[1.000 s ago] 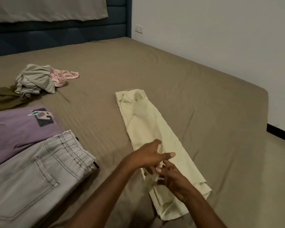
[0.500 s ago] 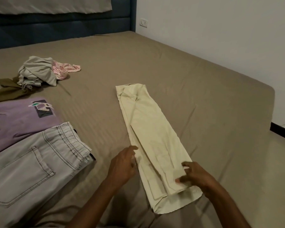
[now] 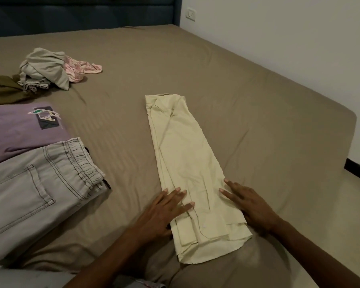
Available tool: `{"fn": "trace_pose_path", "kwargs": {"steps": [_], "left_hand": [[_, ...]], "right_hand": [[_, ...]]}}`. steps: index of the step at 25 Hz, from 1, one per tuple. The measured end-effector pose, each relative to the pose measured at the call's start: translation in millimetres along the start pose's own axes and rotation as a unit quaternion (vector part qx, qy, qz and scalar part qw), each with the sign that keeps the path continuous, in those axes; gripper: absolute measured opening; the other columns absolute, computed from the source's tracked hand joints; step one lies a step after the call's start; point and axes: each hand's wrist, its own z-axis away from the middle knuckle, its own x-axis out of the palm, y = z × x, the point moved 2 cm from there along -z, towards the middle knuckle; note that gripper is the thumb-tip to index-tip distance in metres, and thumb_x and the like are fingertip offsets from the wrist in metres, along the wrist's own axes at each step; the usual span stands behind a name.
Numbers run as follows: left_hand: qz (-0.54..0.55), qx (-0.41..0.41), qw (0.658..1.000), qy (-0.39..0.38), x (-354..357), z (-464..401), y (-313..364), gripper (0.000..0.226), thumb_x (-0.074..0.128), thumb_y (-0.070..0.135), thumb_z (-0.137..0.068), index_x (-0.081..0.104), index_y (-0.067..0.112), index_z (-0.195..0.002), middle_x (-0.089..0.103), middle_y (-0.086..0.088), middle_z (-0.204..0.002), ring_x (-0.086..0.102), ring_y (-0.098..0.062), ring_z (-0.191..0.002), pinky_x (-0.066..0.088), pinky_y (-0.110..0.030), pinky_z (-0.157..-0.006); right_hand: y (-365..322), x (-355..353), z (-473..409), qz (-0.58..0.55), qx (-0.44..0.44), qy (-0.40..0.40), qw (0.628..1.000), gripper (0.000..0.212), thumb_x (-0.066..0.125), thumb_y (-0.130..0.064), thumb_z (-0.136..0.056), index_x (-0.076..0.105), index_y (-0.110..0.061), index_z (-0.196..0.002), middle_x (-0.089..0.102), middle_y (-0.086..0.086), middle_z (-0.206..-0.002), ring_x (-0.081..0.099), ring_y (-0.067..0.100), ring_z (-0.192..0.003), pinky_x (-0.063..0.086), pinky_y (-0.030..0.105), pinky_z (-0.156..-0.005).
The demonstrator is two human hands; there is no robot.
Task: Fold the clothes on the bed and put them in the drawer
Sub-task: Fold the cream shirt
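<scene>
A pale yellow shirt [image 3: 183, 154] lies on the bed [image 3: 258, 113], folded into a long narrow strip that runs away from me. My left hand [image 3: 164, 210] lies flat with straight fingers on the strip's near left edge. My right hand [image 3: 252, 204] lies flat on its near right edge, fingers straight and spread. Neither hand grips the cloth. Folded grey jeans [image 3: 33, 194] and a folded purple T-shirt [image 3: 19, 129] lie at the left. A loose heap of grey [image 3: 44, 67], pink [image 3: 81, 69] and olive [image 3: 6, 92] clothes sits farther back.
The bed has a tan sheet and a dark blue headboard [image 3: 81, 15]. A white wall [image 3: 279, 38] with a socket [image 3: 190, 14] runs along the bed's right side. The bed's right corner drops to the floor [image 3: 357, 192]. No drawer is in view.
Both hands left the shirt's near end, moved apart and now lie flat on its two edges. The near flap is laid down flat. The view has tilted down a little.
</scene>
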Motion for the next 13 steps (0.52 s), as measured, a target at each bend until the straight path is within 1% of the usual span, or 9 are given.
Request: {"fn": "trace_pose_path", "kwargs": {"steps": [2,4,6,7,8,9,11,12,13], "left_hand": [[-0.034,0.014,0.999,-0.015,12,-5,-2,0.069,0.037,0.062,-0.103,0.009,0.040,-0.163,0.015,-0.004,-0.171,0.012,-0.024,-0.158,0.011,-0.044,-0.127],[-0.026,0.019,0.998,-0.046,14,-10,-8,0.066,0.039,0.053,-0.106,0.006,0.044,-0.162,0.014,-0.002,-0.171,0.010,-0.020,-0.158,0.010,-0.041,-0.129],[0.120,-0.014,0.989,-0.079,5,-14,-13,0.057,0.040,0.037,-0.108,0.018,0.048,-0.159,0.021,0.008,-0.169,0.014,-0.010,-0.157,0.009,-0.034,-0.129],[0.232,-0.054,0.969,-0.070,-6,-18,-17,0.050,0.043,0.029,-0.108,0.036,0.045,-0.155,0.036,0.010,-0.163,0.029,-0.006,-0.152,0.019,-0.033,-0.128],[0.337,-0.115,0.933,-0.045,-20,-27,-25,0.041,0.047,0.024,-0.106,0.055,0.036,-0.145,0.053,0.008,-0.152,0.047,-0.006,-0.140,0.035,-0.036,-0.121],[0.430,-0.181,0.884,-0.015,-38,-41,-38,0.030,0.052,0.021,-0.105,0.067,0.028,-0.130,0.064,0.004,-0.138,0.060,-0.008,-0.125,0.047,-0.038,-0.110],[0.571,-0.317,0.755,0.051,-71,-72,-77,0.016,0.057,0.020,-0.105,0.069,0.026,-0.112,0.069,-0.002,-0.123,0.067,-0.010,-0.104,0.057,-0.031,-0.094],[0.643,-0.360,0.672,0.073,-79,-86,-95,0.013,0.060,0.025,-0.103,0.070,0.025,-0.112,0.071,-0.005,-0.123,0.069,-0.014,-0.102,0.056,-0.031,-0.092],[0.699,-0.392,0.592,0.090,-82,-99,-109,0.021,0.065,0.034,-0.100,0.071,0.022,-0.115,0.073,-0.007,-0.122,0.071,-0.019,-0.105,0.056,-0.035,-0.094]], "right_hand": [[0,-10,-27,0.019,-0.050,-0.024,0.998,0.063,0.036,-0.056,-0.106,0.007,-0.046,-0.162,-0.009,-0.006,-0.173,-0.004,0.014,-0.159,0.006,0.032,-0.124],[-3,-11,-55,0.059,-0.150,-0.032,0.986,0.056,0.028,-0.054,-0.109,0.010,-0.047,-0.162,-0.010,-0.004,-0.173,-0.009,0.015,-0.159,-0.003,0.032,-0.127],[-3,-1,-76,0.022,-0.224,-0.040,0.973,0.050,0.034,-0.048,-0.110,0.028,-0.042,-0.160,0.005,0.000,-0.173,0.004,0.019,-0.160,0.003,0.035,-0.128],[1,-1,-86,-0.086,-0.204,-0.055,0.974,0.047,0.044,-0.050,-0.107,0.044,-0.038,-0.153,0.023,0.002,-0.170,0.019,0.021,-0.158,0.013,0.039,-0.128],[3,-11,-97,-0.239,-0.136,-0.063,0.959,0.047,0.058,-0.056,-0.099,0.058,-0.035,-0.141,0.045,0.003,-0.159,0.039,0.024,-0.149,0.028,0.045,-0.124],[8,-28,-113,-0.388,-0.034,-0.046,0.920,0.055,0.074,-0.066,-0.082,0.067,-0.031,-0.125,0.063,0.004,-0.138,0.056,0.025,-0.134,0.042,0.050,-0.114],[23,-57,-147,-0.588,0.148,-0.006,0.795,0.084,0.092,-0.072,-0.046,0.067,-0.018,-0.106,0.073,0.008,-0.106,0.069,0.022,-0.109,0.057,0.041,-0.091],[27,-65,-165,-0.671,0.175,-0.022,0.720,0.081,0.094,-0.063,-0.053,0.068,-0.011,-0.109,0.074,0.014,-0.109,0.071,0.022,-0.106,0.058,0.037,-0.088],[29,-66,-181,-0.738,0.188,-0.052,0.646,0.069,0.088,-0.048,-0.072,0.067,-0.005,-0.121,0.072,0.019,-0.122,0.071,0.025,-0.111,0.057,0.039,-0.093]]}}
